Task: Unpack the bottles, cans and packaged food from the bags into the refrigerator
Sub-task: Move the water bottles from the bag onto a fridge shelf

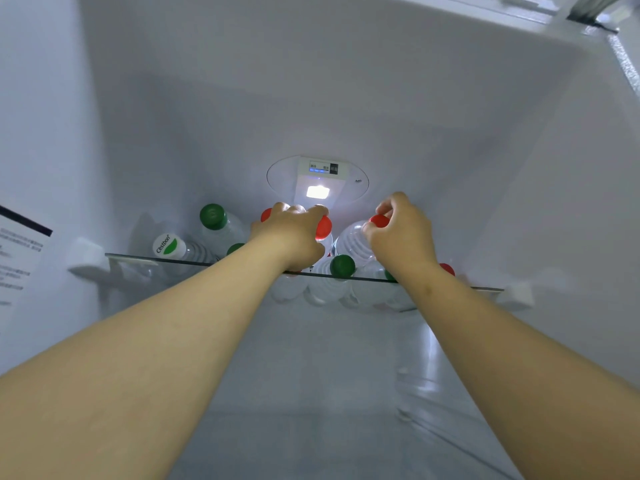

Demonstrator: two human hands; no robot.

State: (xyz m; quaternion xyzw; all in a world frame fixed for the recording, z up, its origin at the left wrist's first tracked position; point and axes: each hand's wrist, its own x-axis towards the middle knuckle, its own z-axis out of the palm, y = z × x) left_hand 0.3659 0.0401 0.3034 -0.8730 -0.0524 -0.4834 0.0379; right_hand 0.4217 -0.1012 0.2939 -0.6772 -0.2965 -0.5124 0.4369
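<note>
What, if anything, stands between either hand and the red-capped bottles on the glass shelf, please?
Nothing visible does. The left hand holds the left red-capped bottle at its top, and the right hand pinches the cap of the right red-capped bottle. A green-capped bottle stands at the front of the glass shelf, between the wrists.

Interior of a household refrigerator (346, 98), white and moulded throughout, glass shelf (180, 262) on side brackets (86, 258), lit lamp (318, 192) and display panel (323, 168) on the rear wall, capped water bottles (221, 226) on the shelf.
</note>
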